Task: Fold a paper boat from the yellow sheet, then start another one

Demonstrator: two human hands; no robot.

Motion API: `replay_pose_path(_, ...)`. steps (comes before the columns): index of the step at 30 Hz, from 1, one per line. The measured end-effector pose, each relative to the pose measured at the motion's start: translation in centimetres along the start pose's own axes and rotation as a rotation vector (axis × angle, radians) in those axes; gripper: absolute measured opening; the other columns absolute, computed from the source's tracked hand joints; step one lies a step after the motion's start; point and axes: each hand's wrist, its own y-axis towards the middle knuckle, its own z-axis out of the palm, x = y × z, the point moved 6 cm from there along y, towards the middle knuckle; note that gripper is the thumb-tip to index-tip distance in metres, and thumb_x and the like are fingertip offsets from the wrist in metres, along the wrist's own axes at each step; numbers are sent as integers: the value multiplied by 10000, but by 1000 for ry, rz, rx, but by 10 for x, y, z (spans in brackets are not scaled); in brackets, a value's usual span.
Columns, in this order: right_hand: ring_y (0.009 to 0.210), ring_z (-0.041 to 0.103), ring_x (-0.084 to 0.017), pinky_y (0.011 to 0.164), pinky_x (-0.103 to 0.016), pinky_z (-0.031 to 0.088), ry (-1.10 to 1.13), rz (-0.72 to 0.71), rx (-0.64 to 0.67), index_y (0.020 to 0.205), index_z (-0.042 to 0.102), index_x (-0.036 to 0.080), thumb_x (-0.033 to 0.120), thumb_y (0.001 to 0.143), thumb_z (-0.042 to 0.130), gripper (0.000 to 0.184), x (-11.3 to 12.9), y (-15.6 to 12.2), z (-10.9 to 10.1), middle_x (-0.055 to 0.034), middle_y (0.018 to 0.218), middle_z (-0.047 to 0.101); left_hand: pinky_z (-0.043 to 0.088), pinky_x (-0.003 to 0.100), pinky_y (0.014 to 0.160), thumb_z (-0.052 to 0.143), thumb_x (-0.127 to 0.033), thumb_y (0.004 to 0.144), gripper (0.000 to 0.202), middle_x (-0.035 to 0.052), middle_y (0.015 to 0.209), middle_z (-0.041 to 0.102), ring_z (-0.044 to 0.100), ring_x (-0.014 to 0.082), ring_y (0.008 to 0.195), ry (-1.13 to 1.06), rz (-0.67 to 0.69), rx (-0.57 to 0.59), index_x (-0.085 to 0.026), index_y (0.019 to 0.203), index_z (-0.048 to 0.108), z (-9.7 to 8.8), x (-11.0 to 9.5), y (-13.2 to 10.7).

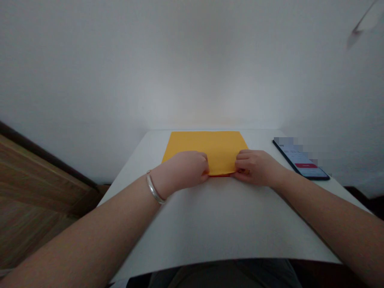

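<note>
A yellow-orange sheet of paper [210, 146] lies flat on the white table [216, 224], reaching toward the far edge. My left hand [186, 170] is curled, its fingers pinching the paper's near edge on the left. My right hand [255, 167] is curled the same way and pinches the near edge on the right. The two hands sit close together, with a short stretch of the paper's edge showing between them. A silver bangle [154, 189] circles my left wrist.
A smartphone [301, 160] with a lit screen lies on the table's right side, beyond my right hand. A plain white wall [192, 72] stands right behind the table. Wooden flooring [33, 188] shows to the left, below the table's edge.
</note>
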Motion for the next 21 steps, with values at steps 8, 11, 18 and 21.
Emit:
replay_pose_path(8, 787, 574, -180, 685, -292, 444, 129, -70, -70, 851, 663, 184, 200, 843, 528, 137, 10, 5, -13, -72, 832, 645, 471, 310, 582, 511, -224, 837, 180, 89, 790, 654, 633, 224, 705, 176, 30, -4, -162, 772, 666, -10, -17, -2)
replay_pose_path(11, 763, 565, -180, 681, -295, 442, 100, -74, -97, 837, 665, 178, 211, 874, 507, 166, 11, 7, -13, -67, 806, 640, 469, 316, 578, 510, -254, 863, 160, 70, 804, 640, 623, 227, 723, 196, 31, -63, -180, 818, 645, -8, -14, -3)
replay_pose_path(18, 694, 541, -169, 618, -284, 409, 57, -39, -149, 753, 627, 168, 227, 863, 502, 177, 10, 5, -15, -59, 738, 600, 446, 303, 582, 522, -242, 876, 134, 42, 788, 624, 612, 207, 710, 205, 48, -112, -181, 803, 617, -1, -5, -1)
replay_pose_path(21, 689, 534, -168, 607, -280, 396, 66, -8, -122, 731, 605, 172, 219, 841, 495, 163, 10, 5, -15, -62, 741, 589, 437, 298, 570, 507, -252, 889, 173, 42, 783, 625, 616, 200, 691, 195, 50, -95, -173, 780, 616, 1, -4, -1)
